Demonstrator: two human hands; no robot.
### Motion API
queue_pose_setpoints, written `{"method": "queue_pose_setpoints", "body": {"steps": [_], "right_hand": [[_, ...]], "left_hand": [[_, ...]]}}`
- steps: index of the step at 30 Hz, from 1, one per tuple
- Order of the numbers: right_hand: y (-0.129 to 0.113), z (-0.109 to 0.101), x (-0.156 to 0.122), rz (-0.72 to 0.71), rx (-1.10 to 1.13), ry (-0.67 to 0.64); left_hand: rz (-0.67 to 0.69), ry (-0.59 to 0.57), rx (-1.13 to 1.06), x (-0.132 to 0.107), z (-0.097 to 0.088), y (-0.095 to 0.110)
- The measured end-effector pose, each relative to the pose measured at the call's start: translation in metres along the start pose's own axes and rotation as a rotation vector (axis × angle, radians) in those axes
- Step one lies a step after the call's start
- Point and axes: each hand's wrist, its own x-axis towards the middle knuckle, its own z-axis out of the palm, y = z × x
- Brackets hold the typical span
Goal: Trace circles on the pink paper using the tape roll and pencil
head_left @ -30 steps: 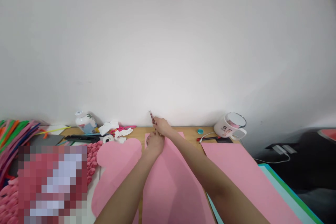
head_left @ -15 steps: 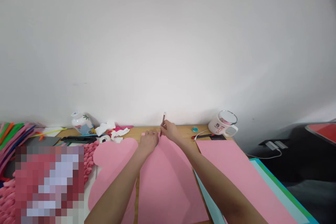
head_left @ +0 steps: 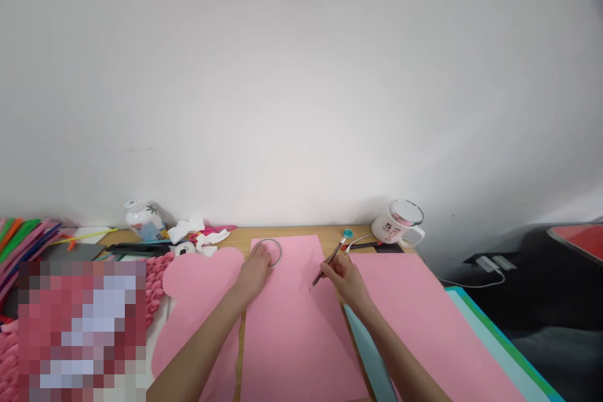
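The pencil [head_left: 333, 255] is in the right hand [head_left: 347, 276], its eraser end slanting up and away and its point down toward the pink sheet [head_left: 296, 339] between the 2 hands; whether the point touches the paper I cannot tell. The right hand is closed in a writing grip, thumb and fingers pinching the pencil around its middle. The left hand [head_left: 255, 269] lies palm down at the far left part of that sheet, fingers partly curled, their tips over the near left rim of a thin ring [head_left: 281, 254]. I cannot tell whether it grips the ring or only rests on it.

Just left of the left hand is a pink paper cutout [head_left: 202, 273] with rounded lobes. Beyond it, farther left, are crumpled tissue [head_left: 186, 229], a black cutter [head_left: 139, 249] and a white bottle [head_left: 144, 220]. Well to the left lies a bundle of coloured strips [head_left: 28, 239].

Right of the right hand lies another pink panel [head_left: 419, 314], with pale blue paper [head_left: 370, 342] showing under the right forearm. Beyond the right hand are a small teal disc [head_left: 347, 233], near the pencil's eraser end, and, farther right, a white mug [head_left: 389, 230].
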Motion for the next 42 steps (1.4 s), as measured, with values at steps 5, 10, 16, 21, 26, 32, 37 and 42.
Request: {"method": "queue_pose_setpoints", "body": {"steps": [5,10,16,21,26,32,37,42], "right_hand": [[-0.005,0.006,-0.012,0.008,0.067,-0.008],[-0.007,0.007,-0.016,0.036,0.097,-0.034],[-0.018,-0.004,0.003,0.032,0.193,0.031],[-0.022,-0.005,0.036,-0.007,0.287,0.166],[-0.01,0.012,0.061,-0.062,0.315,0.279],[0.013,0.027,0.064,-0.093,0.281,0.42],[0.029,0.028,0.062,-0.079,0.251,0.467],[0.033,0.025,0.064,-0.077,0.182,0.444]], "left_hand": [[-0.059,0.315,-0.287,-0.003,0.007,-0.011],[-0.112,0.493,-0.351,-0.003,0.003,-0.004],[0.118,0.318,-0.207,0.004,0.038,0.028],[0.176,0.217,-0.059,0.018,0.064,0.044],[0.186,0.227,0.017,0.022,0.078,0.045],[0.243,0.31,0.064,0.016,0.095,0.036],[0.259,0.31,0.103,0.011,0.093,0.037],[0.211,0.276,0.151,0.008,0.088,0.042]]}}
